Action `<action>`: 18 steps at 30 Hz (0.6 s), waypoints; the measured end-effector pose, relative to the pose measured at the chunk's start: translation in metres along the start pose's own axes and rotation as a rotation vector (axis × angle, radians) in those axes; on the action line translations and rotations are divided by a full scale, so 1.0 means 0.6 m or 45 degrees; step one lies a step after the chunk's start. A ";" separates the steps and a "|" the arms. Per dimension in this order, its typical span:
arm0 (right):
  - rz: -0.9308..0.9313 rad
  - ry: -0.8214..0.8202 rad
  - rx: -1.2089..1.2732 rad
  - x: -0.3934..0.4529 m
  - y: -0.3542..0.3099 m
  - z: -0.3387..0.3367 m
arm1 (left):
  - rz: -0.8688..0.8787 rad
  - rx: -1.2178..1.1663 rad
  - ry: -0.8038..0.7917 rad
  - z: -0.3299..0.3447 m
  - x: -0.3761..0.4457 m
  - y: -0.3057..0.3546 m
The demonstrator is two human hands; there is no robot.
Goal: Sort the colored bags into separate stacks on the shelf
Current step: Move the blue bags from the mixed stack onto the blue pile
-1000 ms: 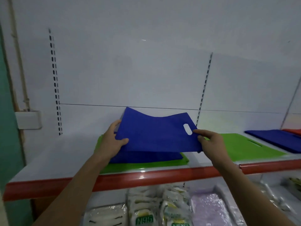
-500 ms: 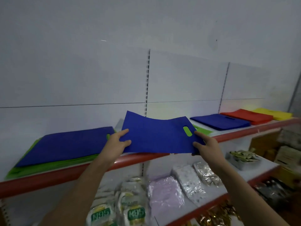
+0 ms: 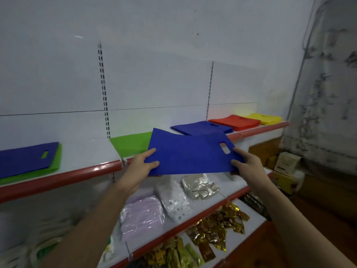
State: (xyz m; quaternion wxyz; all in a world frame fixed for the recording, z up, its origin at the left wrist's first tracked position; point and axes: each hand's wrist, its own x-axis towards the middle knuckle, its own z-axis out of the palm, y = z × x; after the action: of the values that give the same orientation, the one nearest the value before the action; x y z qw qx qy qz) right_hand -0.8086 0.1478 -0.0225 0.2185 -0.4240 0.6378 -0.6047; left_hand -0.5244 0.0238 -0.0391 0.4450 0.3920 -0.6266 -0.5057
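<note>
I hold a flat blue bag [image 3: 190,153] in the air in front of the shelf's red edge [image 3: 77,174]. My left hand [image 3: 142,164] grips its left corner and my right hand [image 3: 244,163] grips the end with the handle cut-out. On the shelf behind it lie a green bag [image 3: 129,144], a blue stack [image 3: 201,127], a red stack [image 3: 234,121] and a yellow stack [image 3: 263,118]. At far left a blue bag [image 3: 25,157] rests on a green one [image 3: 58,157].
A lower shelf holds packets in clear wrap [image 3: 142,215], a white packet [image 3: 174,198] and gold-foil packets [image 3: 218,223]. Cardboard boxes [image 3: 286,165] stand at the right by a stained wall [image 3: 328,84]. Slotted uprights [image 3: 103,89] run up the white back panel.
Both hands have carried the blue bag off the left pile and rightwards along the shelf. The view has swung right, so the red and yellow stacks now sit nearer the centre.
</note>
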 end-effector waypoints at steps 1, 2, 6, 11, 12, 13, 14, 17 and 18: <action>0.017 0.011 0.004 0.008 0.009 -0.021 | -0.005 0.003 -0.019 0.024 0.005 0.001; 0.032 0.021 0.010 0.016 0.018 -0.041 | -0.005 0.004 -0.036 0.047 0.012 0.001; 0.064 0.049 -0.004 0.063 0.053 -0.106 | 0.004 0.010 -0.084 0.125 0.055 -0.005; 0.090 0.060 -0.055 0.163 0.095 -0.151 | -0.037 -0.053 -0.099 0.203 0.134 -0.020; 0.083 0.053 -0.071 0.188 0.102 -0.155 | -0.051 -0.079 -0.094 0.215 0.154 -0.022; 0.071 0.044 -0.090 0.215 0.109 -0.158 | -0.062 -0.100 -0.089 0.227 0.176 -0.023; 0.064 0.035 -0.113 0.244 0.117 -0.160 | -0.074 -0.114 -0.086 0.238 0.198 -0.024; 0.047 -0.010 -0.138 0.336 0.128 -0.161 | -0.064 -0.112 -0.042 0.266 0.271 -0.028; 0.041 -0.031 -0.145 0.370 0.129 -0.160 | -0.054 -0.085 -0.017 0.273 0.291 -0.028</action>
State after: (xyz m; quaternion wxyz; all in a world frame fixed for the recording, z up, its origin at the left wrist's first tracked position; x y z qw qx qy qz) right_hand -1.0269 0.0187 -0.0278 0.2115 -0.4328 0.6751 -0.5587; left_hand -0.7320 -0.0968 -0.0425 0.4429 0.3867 -0.6039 -0.5382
